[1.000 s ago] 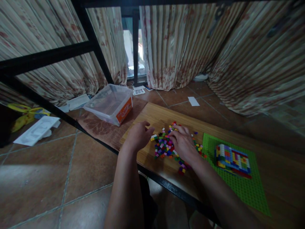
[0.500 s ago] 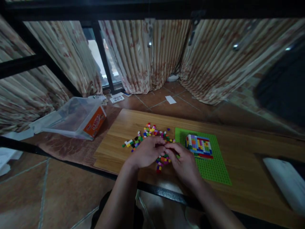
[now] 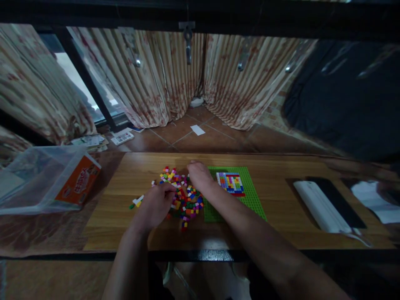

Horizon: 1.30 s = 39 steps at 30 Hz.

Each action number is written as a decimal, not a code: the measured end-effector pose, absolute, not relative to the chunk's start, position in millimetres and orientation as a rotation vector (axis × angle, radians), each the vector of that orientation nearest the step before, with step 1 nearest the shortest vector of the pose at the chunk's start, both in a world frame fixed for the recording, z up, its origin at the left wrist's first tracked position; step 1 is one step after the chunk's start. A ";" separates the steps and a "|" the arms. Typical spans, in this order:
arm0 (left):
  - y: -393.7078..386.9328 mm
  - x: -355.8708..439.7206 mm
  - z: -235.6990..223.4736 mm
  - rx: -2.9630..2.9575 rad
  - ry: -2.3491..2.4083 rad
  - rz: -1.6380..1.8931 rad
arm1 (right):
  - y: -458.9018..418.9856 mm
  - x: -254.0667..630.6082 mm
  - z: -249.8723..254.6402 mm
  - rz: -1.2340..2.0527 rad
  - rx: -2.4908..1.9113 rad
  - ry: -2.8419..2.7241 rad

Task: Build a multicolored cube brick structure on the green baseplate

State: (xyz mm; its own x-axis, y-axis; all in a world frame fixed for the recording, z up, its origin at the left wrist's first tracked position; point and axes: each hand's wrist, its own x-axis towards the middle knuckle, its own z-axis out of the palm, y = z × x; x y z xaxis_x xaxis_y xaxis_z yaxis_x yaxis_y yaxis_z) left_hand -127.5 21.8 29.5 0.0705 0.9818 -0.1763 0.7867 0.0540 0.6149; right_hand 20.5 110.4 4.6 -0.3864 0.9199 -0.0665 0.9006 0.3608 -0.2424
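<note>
My left hand (image 3: 158, 203) is over the left side of a pile of small coloured toy bricks (image 3: 187, 206). Its thumb and forefinger are closed together, and whatever is between them is too small to make out. At the pile's far right edge, beside the baseplate, is my right hand (image 3: 199, 173); its fingertips are hidden behind the back of the hand. The green studded baseplate (image 3: 254, 200) lies right of the pile, partly covered by my right forearm. On it stands a block of joined multicoloured bricks (image 3: 231, 183).
A clear plastic box (image 3: 71, 175) with an orange label stands at the left of the wooden table (image 3: 281, 173). To the right lie a white oblong case (image 3: 321, 206) with a strap, a dark flat object (image 3: 340, 204) and white paper (image 3: 375, 202). Curtains (image 3: 168, 79) hang behind.
My view has swung right. My hands met over the pile half a second ago; now they are apart, the right one farther away by the baseplate, the left one over the bricks.
</note>
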 end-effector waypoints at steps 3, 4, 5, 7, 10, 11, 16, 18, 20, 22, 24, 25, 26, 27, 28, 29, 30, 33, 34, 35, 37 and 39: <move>20.6 -135.0 27.4 1.792 1.761 0.430 | 110.2 17.7 5.9 0.381 -1.676 -2.542; 20.2 -137.1 26.8 1.808 1.755 0.423 | 109.8 16.8 7.8 0.385 -1.670 -2.538; 19.8 -138.7 26.5 1.823 1.749 0.414 | 108.9 16.4 10.5 0.389 -1.665 -2.530; 19.1 -139.8 27.1 1.828 1.752 0.403 | 104.4 19.0 18.2 0.399 -1.645 -2.503; 18.5 -136.0 30.6 1.808 1.758 0.408 | 86.9 39.3 30.0 0.401 -1.577 -2.414; 18.5 -133.7 31.8 1.807 1.755 0.408 | 78.1 51.7 32.2 0.399 -1.541 -2.344; 20.2 -121.4 29.0 1.837 1.754 0.472 | 32.0 139.9 20.3 0.811 -1.375 -1.412; 22.1 -115.8 24.4 1.856 1.759 0.525 | 21.4 171.0 9.1 0.830 -1.471 -1.196; 24.3 -108.5 20.3 1.866 1.762 0.586 | 16.9 191.1 -2.0 0.851 -1.533 -1.066; 26.4 -99.5 17.5 1.878 1.747 0.651 | 17.0 199.7 -11.0 0.878 -1.538 -0.973; 28.3 -90.2 16.2 1.887 1.725 0.695 | 19.1 199.9 -17.1 0.925 -1.524 -0.908; 29.2 -85.9 16.0 1.893 1.720 0.698 | 20.1 198.5 -19.0 0.952 -1.513 -0.890; 29.8 -81.9 15.9 1.899 1.718 0.693 | 20.8 196.8 -20.2 0.976 -1.499 -0.883; 30.4 -78.5 16.0 1.906 1.720 0.683 | 21.1 195.3 -20.9 0.996 -1.483 -0.889; 30.7 -75.6 16.1 1.916 1.722 0.667 | 21.1 194.2 -21.2 1.008 -1.466 -0.901; 30.9 -73.3 16.3 1.927 1.719 0.645 | 20.7 193.7 -21.2 1.016 -1.453 -0.919; 30.8 -71.5 16.4 1.934 1.721 0.624 | 20.1 193.8 -21.3 1.023 -1.448 -0.937; 30.1 -69.0 15.9 1.953 1.735 0.585 | 18.4 196.0 -22.7 1.056 -1.448 -0.971; 29.8 -68.9 15.5 1.960 1.739 0.578 | 18.3 196.7 -23.7 1.070 -1.452 -0.975; 29.5 -69.0 15.1 1.967 1.743 0.576 | 18.4 197.2 -24.9 1.084 -1.457 -0.980; 28.9 -69.7 14.4 1.978 1.743 0.571 | 19.4 197.4 -27.0 1.104 -1.465 -0.990; 28.4 -70.4 14.1 1.980 1.744 0.571 | 20.5 197.0 -28.0 1.110 -1.469 -1.001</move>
